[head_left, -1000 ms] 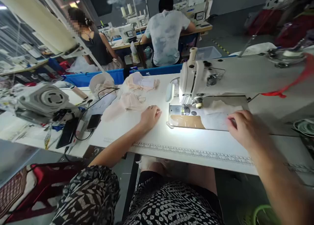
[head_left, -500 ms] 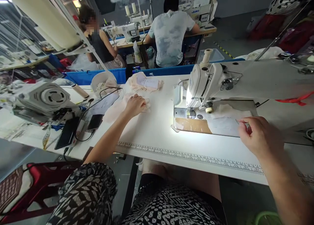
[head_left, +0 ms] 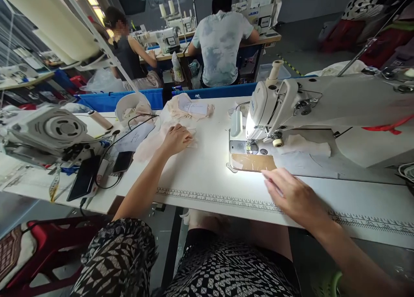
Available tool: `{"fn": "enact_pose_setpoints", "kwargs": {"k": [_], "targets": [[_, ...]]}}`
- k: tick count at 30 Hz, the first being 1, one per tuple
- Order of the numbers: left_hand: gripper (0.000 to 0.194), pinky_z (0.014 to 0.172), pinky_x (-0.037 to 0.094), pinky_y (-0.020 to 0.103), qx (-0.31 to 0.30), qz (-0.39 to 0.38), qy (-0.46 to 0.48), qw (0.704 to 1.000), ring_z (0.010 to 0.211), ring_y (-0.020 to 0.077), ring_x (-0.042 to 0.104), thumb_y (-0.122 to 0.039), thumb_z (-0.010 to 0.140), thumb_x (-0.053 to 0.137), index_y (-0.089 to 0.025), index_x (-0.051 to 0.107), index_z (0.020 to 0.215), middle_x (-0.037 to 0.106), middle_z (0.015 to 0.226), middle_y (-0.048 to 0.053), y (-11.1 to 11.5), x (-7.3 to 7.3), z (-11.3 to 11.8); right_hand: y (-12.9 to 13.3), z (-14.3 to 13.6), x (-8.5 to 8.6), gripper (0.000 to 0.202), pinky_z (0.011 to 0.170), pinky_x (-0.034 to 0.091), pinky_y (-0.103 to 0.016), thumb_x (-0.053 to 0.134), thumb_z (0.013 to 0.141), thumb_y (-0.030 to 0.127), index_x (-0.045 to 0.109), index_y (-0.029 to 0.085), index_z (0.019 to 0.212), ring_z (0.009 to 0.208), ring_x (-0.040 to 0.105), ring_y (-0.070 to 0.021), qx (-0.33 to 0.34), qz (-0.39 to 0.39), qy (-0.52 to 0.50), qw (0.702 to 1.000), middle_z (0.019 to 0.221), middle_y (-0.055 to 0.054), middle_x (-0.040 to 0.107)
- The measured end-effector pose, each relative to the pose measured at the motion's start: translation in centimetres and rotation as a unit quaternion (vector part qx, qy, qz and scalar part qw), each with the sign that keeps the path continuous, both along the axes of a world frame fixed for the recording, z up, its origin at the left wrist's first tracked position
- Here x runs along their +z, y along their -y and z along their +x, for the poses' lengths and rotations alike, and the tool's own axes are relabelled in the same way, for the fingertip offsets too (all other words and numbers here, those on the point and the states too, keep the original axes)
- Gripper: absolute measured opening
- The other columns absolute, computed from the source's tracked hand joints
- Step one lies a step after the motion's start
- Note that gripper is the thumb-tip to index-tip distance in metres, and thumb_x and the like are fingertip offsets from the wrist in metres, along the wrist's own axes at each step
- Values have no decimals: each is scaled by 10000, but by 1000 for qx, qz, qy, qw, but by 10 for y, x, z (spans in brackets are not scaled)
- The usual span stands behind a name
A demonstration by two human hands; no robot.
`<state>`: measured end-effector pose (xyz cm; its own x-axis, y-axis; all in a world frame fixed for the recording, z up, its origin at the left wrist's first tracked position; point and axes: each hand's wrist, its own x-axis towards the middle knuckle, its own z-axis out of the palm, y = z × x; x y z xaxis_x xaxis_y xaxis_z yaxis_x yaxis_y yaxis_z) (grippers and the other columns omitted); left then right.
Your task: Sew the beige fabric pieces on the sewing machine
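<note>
My left hand (head_left: 177,140) lies on a pale pink sheer fabric (head_left: 147,146), its fingers curled closed on the fabric's right end. To the right, my right hand (head_left: 293,197) hovers at the front edge of the sewing machine bed, thumb and forefinger pinched together. Whatever may be between those fingertips is too small to make out. They are beside a brown strip (head_left: 254,162) on the bed, below the lit needle area of the white sewing machine (head_left: 268,107). A crumpled off-white cloth piece (head_left: 305,146) rests behind my right hand on the bed.
A ruler tape (head_left: 220,198) runs along the table's front edge. More pink fabric with a paper label (head_left: 197,108) lies at the back. On the left are a phone (head_left: 123,162), cables, and a grey machine head (head_left: 48,128). Two people sit at machines ahead.
My right hand has moved left along the machine bed, from the off-white cloth to the brown strip. My left hand stays on the pink fabric. The view has shifted slightly.
</note>
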<state>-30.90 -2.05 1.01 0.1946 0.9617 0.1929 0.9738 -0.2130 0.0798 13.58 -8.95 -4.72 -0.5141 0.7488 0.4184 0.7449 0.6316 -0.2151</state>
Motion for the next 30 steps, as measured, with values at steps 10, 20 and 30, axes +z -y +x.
{"fn": "enact_pose_setpoints", "kwargs": {"k": [10, 20, 30], "targets": [[85, 1019, 483, 459, 3, 69, 47, 996, 1107, 302, 677, -216, 935, 543, -230, 615, 893, 774, 1026, 107, 0, 0, -2, 20, -79, 34, 398, 673, 308, -348, 430, 1127, 358, 723, 160, 1309, 716, 470, -199, 12, 71, 132, 989, 938, -81, 626], [112, 688, 517, 291, -142, -81, 216, 963, 679, 161, 653, -312, 993, 504, -228, 547, 1054, 763, 836, 21, 19, 37, 65, -24, -64, 38, 468, 700, 264, -344, 335, 1141, 375, 727, 182, 1311, 750, 442, -200, 30, 36, 175, 984, 966, -94, 643], [177, 678, 572, 316, -125, -292, 391, 864, 725, 187, 722, -327, 921, 683, -214, 565, 853, 768, 785, 38, 15, 25, 150, -24, -69, 29, 421, 739, 297, -371, 389, 1129, 334, 753, 135, 1200, 817, 496, -238, 32, 97, 140, 985, 952, -117, 657]]}}
